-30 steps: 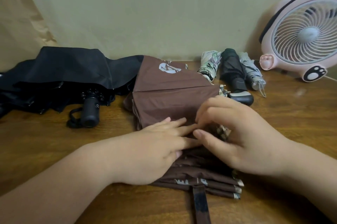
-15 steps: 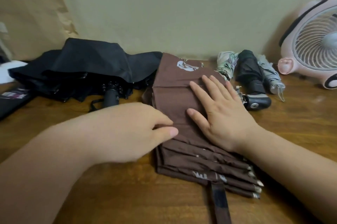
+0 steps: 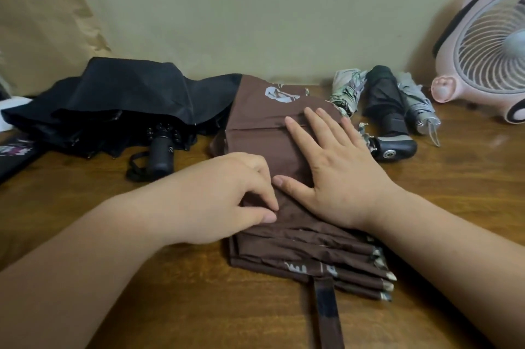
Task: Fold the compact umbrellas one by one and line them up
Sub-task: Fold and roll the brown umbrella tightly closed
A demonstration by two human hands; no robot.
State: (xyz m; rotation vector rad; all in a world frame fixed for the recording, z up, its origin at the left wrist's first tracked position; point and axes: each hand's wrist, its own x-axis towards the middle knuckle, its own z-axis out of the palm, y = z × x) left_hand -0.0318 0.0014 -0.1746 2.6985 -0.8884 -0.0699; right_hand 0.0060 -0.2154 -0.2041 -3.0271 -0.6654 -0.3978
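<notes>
Pinching the brown umbrella [image 3: 255,121], left hand [image 3: 224,195]; right hand [image 3: 341,175] flat atop.

left hand [image 3: 227,195] and right hand [image 3: 341,175] are shown bare, as are both forearms up to the edge of view; fingernails are seen cut short and rounded.

Light dim, warm, diffuse; I see soft shadows only, darkest under the black umbrella [image 3: 113,110]. Faint sheen on the table [image 3: 468,178], right side. Edges bow: fan [image 3: 488,44] and paper bag [image 3: 42,30] lean. Strap [image 3: 326,314] at bottom edge blurred.
</notes>
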